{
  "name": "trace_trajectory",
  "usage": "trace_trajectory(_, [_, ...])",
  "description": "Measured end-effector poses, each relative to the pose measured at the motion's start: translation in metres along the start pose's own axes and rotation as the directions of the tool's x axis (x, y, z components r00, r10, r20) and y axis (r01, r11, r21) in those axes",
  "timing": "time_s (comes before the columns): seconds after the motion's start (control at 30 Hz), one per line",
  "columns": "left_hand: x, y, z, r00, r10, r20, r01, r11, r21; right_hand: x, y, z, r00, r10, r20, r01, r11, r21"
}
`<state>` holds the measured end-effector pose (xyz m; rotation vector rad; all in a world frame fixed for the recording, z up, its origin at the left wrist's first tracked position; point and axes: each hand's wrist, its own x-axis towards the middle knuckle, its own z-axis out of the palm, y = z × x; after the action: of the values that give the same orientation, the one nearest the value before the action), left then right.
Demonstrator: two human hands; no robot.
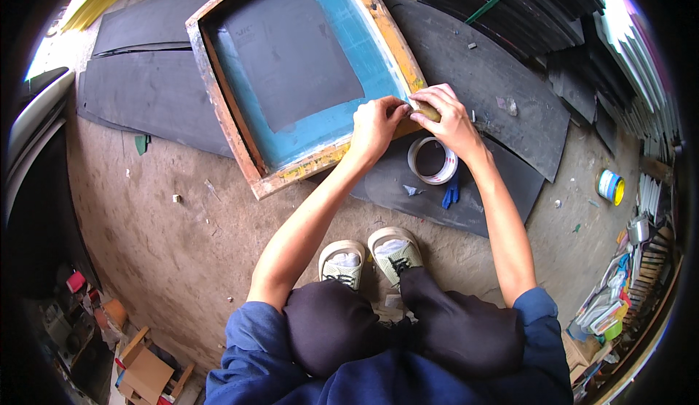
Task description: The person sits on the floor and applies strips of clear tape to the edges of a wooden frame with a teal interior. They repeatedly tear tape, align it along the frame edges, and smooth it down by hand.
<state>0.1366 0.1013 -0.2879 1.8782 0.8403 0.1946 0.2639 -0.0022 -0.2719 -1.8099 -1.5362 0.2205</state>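
A silk-screen frame (314,164) of paint-stained wood, with blue mesh round a large dark panel, lies tilted across dark sheets. At its near right corner both my hands meet. My left hand (375,124) is closed, thumb and forefinger pinched at the corner's inner edge; what they hold is too small to make out. My right hand (453,121) is wrapped round a small tan roll (427,111) that looks like tape, partly covered by the fingers. Just below the right hand, a white-rimmed tape roll (446,170) lies on a dark sheet beside a blue scrap (451,192).
Flat dark sheets (502,88) spread under and beside the frame. Stacked black sheets (502,12) with a green strap stand at the far right. A blue-and-yellow can (610,187) lies on the right floor. Cluttered goods (608,303) line the right wall; a cardboard box (145,374) sits at lower left.
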Motion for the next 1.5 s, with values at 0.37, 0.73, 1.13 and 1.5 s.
trace_trajectory(0.37, [-0.047,-0.010,-0.060,0.959,0.281,0.026,-0.282,0.945,0.168,0.006,0.015,-0.008,0.985,-0.035,0.170,0.021,0.996,0.084])
trace_trajectory(0.73, [-0.154,-0.106,-0.183,0.950,0.312,-0.029,-0.233,0.766,0.599,0.025,0.001,-0.019,0.905,-0.180,0.386,0.178,0.983,0.041])
trace_trajectory(1.13, [-0.150,-0.116,-0.182,0.887,0.449,-0.108,-0.286,0.716,0.637,0.028,-0.005,-0.019,0.838,-0.328,0.435,0.379,0.925,-0.033])
trace_trajectory(1.5, [-0.151,-0.113,-0.183,0.869,0.484,-0.100,-0.319,0.704,0.634,0.013,-0.004,-0.014,0.824,-0.389,0.411,0.474,0.871,-0.127])
